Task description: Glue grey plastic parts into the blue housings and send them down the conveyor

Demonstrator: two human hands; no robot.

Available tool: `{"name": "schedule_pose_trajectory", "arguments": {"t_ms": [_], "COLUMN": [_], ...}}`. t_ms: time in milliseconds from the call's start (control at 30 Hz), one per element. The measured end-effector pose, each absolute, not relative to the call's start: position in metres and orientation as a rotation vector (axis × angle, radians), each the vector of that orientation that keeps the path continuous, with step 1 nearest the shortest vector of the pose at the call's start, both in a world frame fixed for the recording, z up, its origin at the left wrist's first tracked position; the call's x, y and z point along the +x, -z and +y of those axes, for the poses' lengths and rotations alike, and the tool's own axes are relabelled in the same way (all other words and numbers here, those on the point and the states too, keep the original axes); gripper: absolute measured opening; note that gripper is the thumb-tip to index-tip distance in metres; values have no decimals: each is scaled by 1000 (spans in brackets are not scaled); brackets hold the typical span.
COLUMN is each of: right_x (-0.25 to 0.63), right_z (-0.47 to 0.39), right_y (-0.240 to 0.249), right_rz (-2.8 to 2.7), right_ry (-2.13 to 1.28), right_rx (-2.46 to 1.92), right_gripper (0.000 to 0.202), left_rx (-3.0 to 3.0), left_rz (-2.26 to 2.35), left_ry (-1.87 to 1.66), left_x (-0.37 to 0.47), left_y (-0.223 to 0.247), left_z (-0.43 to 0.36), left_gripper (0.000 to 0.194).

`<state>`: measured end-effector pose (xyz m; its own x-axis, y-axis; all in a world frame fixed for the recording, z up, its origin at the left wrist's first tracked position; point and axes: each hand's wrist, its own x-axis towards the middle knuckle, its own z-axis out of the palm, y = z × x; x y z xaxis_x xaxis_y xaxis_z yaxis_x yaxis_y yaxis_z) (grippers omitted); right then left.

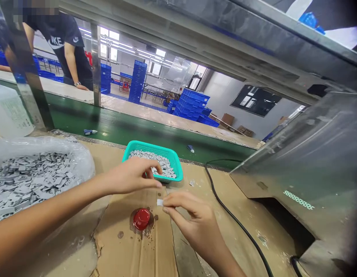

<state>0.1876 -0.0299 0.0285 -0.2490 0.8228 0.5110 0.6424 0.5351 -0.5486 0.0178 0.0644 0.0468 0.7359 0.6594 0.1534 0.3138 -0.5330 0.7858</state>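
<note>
Between the thumb and fingertips of my right hand (192, 219) is a small whitish plastic piece (159, 202), held over the cardboard sheet (126, 254). My left hand (138, 175) reaches across the near edge of a turquoise basket (180, 169), its thumb and fingers apart with nothing visible between them. Many small pale grey plastic pieces (167, 165) fill that basket. Below my hands, a small red cap-like dish (142, 219) sits on the cardboard, a dark wet patch around it.
A clear bag of grey parts (51, 173) lies at left, near a translucent jug (11, 109). A black cable (239, 223) runs along the right, beside a metal housing (305, 154). Beyond is a green conveyor belt (123, 129); a person (65, 46) leans at its far side.
</note>
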Motion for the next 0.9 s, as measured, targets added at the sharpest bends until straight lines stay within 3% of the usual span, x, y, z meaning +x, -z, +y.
{"name": "schedule_pose_trajectory", "arguments": {"t_ms": [100, 233, 900], "right_x": [183, 180, 178], "right_z": [-25, -20, -24], "right_y": [-12, 1, 2], "right_rz": [-1957, -1992, -2231], "right_ry": [-545, -640, -356], "right_rx": [-1325, -1338, -1143], "right_gripper": [16, 17, 24], "left_rx": [2223, 2128, 2218], "left_rz": [993, 1135, 1152], "left_ry": [-746, -797, -828], "left_x": [10, 0, 2], "left_y": [-34, -12, 3], "left_z": [92, 124, 128], "left_gripper": [26, 26, 24]}}
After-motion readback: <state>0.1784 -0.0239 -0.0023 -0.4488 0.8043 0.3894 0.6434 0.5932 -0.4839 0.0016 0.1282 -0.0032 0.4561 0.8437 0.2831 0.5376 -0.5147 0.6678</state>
